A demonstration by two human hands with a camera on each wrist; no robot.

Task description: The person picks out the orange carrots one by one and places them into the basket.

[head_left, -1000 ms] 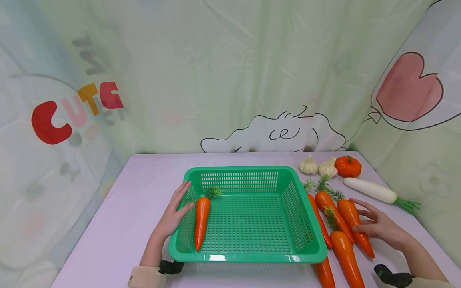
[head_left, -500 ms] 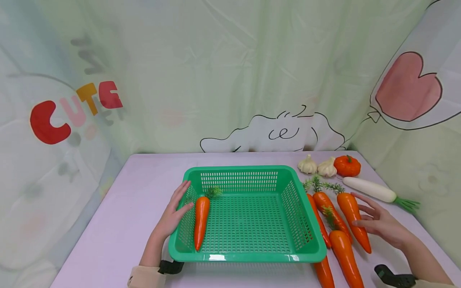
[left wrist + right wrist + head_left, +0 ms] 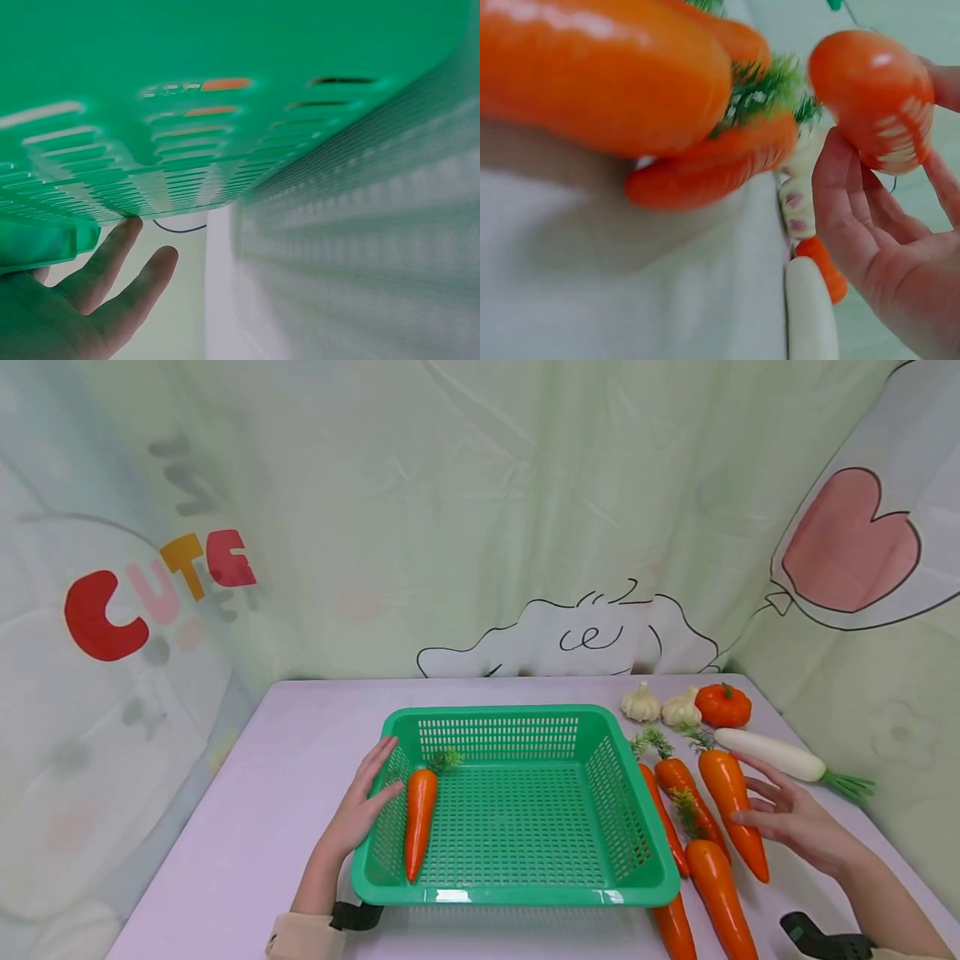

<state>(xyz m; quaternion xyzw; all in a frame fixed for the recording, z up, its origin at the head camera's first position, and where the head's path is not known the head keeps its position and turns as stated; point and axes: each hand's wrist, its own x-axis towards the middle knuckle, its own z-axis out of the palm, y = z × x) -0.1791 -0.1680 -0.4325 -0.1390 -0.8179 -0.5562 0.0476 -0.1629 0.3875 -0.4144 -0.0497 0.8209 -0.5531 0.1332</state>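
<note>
My right hand pinches an orange carrot with a green leafy top between thumb and fingers. In the right wrist view that carrot is raised over the table, its pointed end toward the camera. Fingers fairly straight, my left hand touches the left rim of a green plastic basket; the left wrist view shows two of its fingertips below the rim. One carrot lies along the basket's left inside wall. Several more carrots lie right of the basket.
At the back right stand two garlic bulbs and a small orange pumpkin. A white radish with green leaves lies behind my right hand. A light cloth covers the table, and printed curtains hang around it.
The right hand has lifted the carrot off the pile, moving it slightly up and left in the head view. The left hand and basket stay in place.
</note>
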